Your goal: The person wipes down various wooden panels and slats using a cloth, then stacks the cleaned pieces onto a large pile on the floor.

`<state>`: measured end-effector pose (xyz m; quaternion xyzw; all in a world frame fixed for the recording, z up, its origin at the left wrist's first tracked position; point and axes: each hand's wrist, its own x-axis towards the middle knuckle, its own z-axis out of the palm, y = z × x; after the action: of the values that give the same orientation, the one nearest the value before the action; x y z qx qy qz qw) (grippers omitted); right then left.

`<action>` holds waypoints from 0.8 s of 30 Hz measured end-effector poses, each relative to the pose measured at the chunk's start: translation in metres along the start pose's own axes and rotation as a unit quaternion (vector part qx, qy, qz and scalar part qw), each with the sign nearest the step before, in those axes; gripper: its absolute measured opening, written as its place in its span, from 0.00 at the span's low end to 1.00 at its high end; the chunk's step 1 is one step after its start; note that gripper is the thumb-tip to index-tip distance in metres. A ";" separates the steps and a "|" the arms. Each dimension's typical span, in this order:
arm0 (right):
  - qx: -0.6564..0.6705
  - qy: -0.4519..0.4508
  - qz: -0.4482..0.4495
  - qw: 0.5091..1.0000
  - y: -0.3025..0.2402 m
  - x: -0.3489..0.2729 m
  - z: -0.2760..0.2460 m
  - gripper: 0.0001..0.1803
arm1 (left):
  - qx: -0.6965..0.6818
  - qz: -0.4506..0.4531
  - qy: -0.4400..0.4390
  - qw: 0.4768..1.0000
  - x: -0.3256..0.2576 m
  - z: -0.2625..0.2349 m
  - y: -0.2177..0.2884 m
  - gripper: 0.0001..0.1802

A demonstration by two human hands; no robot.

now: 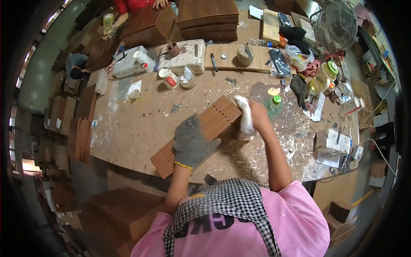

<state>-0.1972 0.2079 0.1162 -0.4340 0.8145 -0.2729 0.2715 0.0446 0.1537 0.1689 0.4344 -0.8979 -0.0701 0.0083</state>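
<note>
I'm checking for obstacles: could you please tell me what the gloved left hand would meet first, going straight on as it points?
Probably the nozzle-topped bottle across the workbench from the left hand, though depth is unclear.

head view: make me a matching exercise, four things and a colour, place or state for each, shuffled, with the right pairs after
Things
1. left hand
2. right hand
3. grooved wood
4. fan

Descriptions
A. at the top right of the view
B. holds a white cloth
C. brown, with small dark slots
D. wears a grey glove with a yellow edge

Right pairs: 1-D, 2-B, 3-C, 4-A
</note>
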 end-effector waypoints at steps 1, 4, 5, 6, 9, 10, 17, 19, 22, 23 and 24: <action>0.000 0.029 0.016 0.999 0.033 -0.006 0.007 0.19 | -0.012 0.005 -0.007 1.000 0.001 -0.005 0.002 0.62; -0.236 -0.122 0.009 0.964 0.064 -0.059 0.007 0.23 | -0.038 0.001 -0.020 0.999 0.001 -0.007 0.003 0.63; -0.300 -0.123 -0.025 0.946 0.058 -0.075 0.000 0.20 | -0.028 -0.002 -0.027 0.999 0.000 -0.008 0.001 0.63; -0.289 -0.086 -0.018 0.953 0.047 -0.074 -0.005 0.20 | -0.019 -0.008 -0.033 0.999 -0.003 -0.007 -0.001 0.63; 0.040 0.027 -0.034 0.998 0.006 -0.047 -0.017 0.27 | -0.057 0.012 0.032 0.998 -0.018 -0.005 -0.009 0.60; 0.235 -0.011 -0.113 0.965 0.008 -0.027 -0.011 0.30 | -0.050 0.029 0.034 0.998 -0.028 -0.014 -0.013 0.62; 0.604 -0.179 -0.023 0.777 0.028 0.034 0.060 0.34 | -0.298 0.041 0.138 0.944 -0.154 -0.042 -0.154 0.72; 0.637 -0.159 -0.024 0.754 0.035 0.048 0.076 0.31 | -0.306 -0.067 0.109 0.943 -0.180 0.002 -0.185 0.80; 0.661 -0.075 0.021 0.746 0.040 0.051 0.087 0.30 | -0.306 -0.161 0.035 0.937 -0.178 0.055 -0.162 0.73; 0.651 -0.092 0.018 0.753 0.061 0.060 0.087 0.27 | -0.309 -0.167 0.032 0.936 -0.172 0.065 -0.151 0.71; 0.651 -0.081 -0.013 0.755 0.063 0.061 0.090 0.25 | -0.304 -0.156 0.046 0.939 -0.167 0.080 -0.142 0.70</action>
<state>-0.2004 0.1668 -0.0027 -0.1834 0.4093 -0.7049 0.5495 0.2534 0.2070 0.0784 0.5483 -0.7538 -0.3199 0.1699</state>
